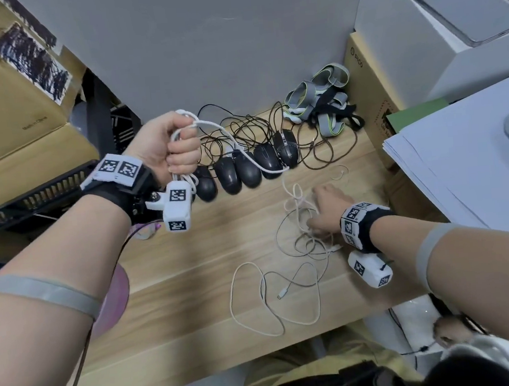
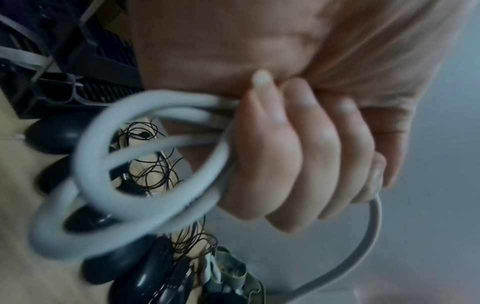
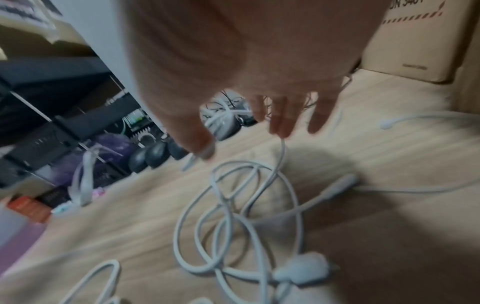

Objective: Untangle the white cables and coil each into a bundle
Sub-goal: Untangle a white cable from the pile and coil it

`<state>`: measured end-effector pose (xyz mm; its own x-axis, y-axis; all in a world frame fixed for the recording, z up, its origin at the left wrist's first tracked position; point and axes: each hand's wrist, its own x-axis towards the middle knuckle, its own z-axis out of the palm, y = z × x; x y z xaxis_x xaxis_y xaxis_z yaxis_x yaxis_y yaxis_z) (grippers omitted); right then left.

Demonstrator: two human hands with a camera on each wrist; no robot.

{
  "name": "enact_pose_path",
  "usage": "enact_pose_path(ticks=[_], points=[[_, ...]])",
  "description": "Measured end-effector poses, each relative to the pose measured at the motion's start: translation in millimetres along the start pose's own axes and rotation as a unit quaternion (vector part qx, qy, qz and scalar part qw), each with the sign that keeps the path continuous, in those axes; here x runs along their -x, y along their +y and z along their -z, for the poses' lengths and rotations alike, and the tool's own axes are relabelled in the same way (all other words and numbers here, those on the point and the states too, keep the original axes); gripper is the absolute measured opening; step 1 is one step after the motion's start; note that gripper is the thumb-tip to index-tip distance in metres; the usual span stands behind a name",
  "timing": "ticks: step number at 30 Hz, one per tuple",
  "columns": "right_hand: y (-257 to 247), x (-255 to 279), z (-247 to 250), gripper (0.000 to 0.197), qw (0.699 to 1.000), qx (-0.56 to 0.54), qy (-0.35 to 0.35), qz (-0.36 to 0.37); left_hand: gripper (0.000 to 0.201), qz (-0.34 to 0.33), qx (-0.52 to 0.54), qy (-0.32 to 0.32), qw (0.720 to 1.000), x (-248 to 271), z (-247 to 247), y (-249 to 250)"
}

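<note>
While left hand (image 1: 171,147) grips coiled cable (image 2: 145,181), right hand (image 1: 325,209) spreads over tangle (image 1: 304,234).
Five mice (image 1: 246,170) line the desk's (image 1: 176,261) far edge; bare wood nearer.

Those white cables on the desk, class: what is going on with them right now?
A person is sorting them by hand. The left hand grips a coiled white cable, raised above a row of black computer mice. The right hand reaches with spread fingers into a tangle of thin white cables lying on the wooden desk. Another loose white cable lies nearer the person, not yet coiled.
</note>
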<state>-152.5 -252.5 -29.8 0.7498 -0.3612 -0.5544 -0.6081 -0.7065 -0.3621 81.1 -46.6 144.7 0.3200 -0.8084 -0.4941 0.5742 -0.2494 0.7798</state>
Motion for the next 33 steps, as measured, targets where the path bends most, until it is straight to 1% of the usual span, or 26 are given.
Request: enact_pose_path(ticks=[1, 2, 3, 4, 6, 8, 9, 10, 12, 13, 14, 15, 17, 20, 22, 24, 26, 28, 31, 33], points=[[-7.1, 0.8, 3.9, 0.073, 0.997, -0.035, 0.04, 0.048, 0.033, 0.015, -0.01, -0.005, 1.0, -2.9, -2.9, -5.2], [-16.5, 2.6, 9.6, 0.072, 0.99, -0.07, 0.086, 0.084, 0.034, 0.028, -0.02, -0.011, 0.999, -6.1, -6.0, -10.3], [-24.5, 2.3, 14.7, 0.067, 0.979, -0.106, 0.132, 0.115, 0.034, 0.041, -0.029, -0.016, 0.999, -9.6, -8.8, -14.8], [-33.7, 2.5, 19.9, 0.062, 0.966, -0.142, 0.162, 0.141, 0.034, 0.054, -0.036, -0.019, 0.998, -13.1, -11.7, -18.9], [-55.7, 5.7, 31.7, 0.054, 0.942, -0.191, 0.183, 0.206, 0.033, 0.074, -0.044, -0.027, 0.996, -19.6, -17.2, -25.2], [-76.9, 8.6, 38.8, 0.038, 0.927, -0.166, 0.184, 0.282, 0.033, 0.083, -0.04, -0.031, 0.995, -24.2, -20.8, -29.7], [-84.9, 9.8, 40.0, 0.026, 0.924, -0.152, 0.18, 0.301, 0.035, 0.085, -0.038, -0.028, 0.995, -25.9, -21.3, -31.3], [-90.0, 9.6, 40.4, 0.02, 0.927, -0.152, 0.164, 0.303, 0.036, 0.087, -0.037, -0.023, 0.995, -27.4, -22.0, -32.3], [-93.9, 8.3, 37.8, 0.022, 0.933, -0.222, 0.117, 0.256, 0.037, 0.088, -0.041, 0.0, 0.995, -29.9, -21.9, -35.0], [-94.8, 7.5, 36.1, 0.023, 0.931, -0.261, 0.113, 0.229, 0.037, 0.084, -0.054, 0.023, 0.995, -31.8, -21.3, -37.0], [-94.7, 5.8, 34.1, 0.024, 0.926, -0.287, 0.125, 0.211, 0.038, 0.076, -0.077, 0.054, 0.993, -33.5, -21.6, -40.2], [-95.1, 6.4, 34.3, 0.024, 0.925, -0.29, 0.145, 0.197, 0.04, 0.067, -0.107, 0.09, 0.988, -35.3, -21.9, -44.8], [-97.0, 4.6, 34.1, 0.026, 0.932, -0.268, 0.161, 0.183, 0.042, 0.055, -0.153, 0.155, 0.974, -38.0, -24.4, -55.6], [-108.6, 6.3, 37.4, 0.028, 0.953, -0.202, 0.116, 0.195, 0.043, 0.046, -0.172, 0.205, 0.962, -44.4, -29.4, -72.4], [-117.2, 8.7, 40.3, 0.028, 0.961, -0.172, 0.077, 0.205, 0.048, 0.05, -0.202, 0.23, 0.951, -49.4, -36.0, -79.5], [-121.4, 8.5, 40.1, 0.029, 0.959, -0.177, 0.064, 0.21, 0.046, 0.056, -0.224, 0.27, 0.935, -56.3, -43.0, -83.5], [-121.0, 7.2, 36.5, 0.03, 0.957, -0.177, 0.058, 0.222, 0.034, 0.05, -0.235, 0.317, 0.917, -61.0, -49.5, -82.4], [-119.6, 6.1, 30.8, 0.029, 0.956, -0.154, 0.04, 0.246, 0.027, 0.042, -0.223, 0.355, 0.907, -65.0, -49.5, -81.3], [-119.0, 9.6, 26.0, 0.022, 0.952, -0.112, 0.019, 0.284, 0.034, 0.024, -0.211, 0.384, 0.899, -70.3, -42.4, -84.2], [-118.2, 10.0, 20.4, 0.024, 0.949, -0.105, 0.025, 0.295, 0.032, 0.026, -0.22, 0.379, 0.898, -73.1, -37.7, -88.0]])
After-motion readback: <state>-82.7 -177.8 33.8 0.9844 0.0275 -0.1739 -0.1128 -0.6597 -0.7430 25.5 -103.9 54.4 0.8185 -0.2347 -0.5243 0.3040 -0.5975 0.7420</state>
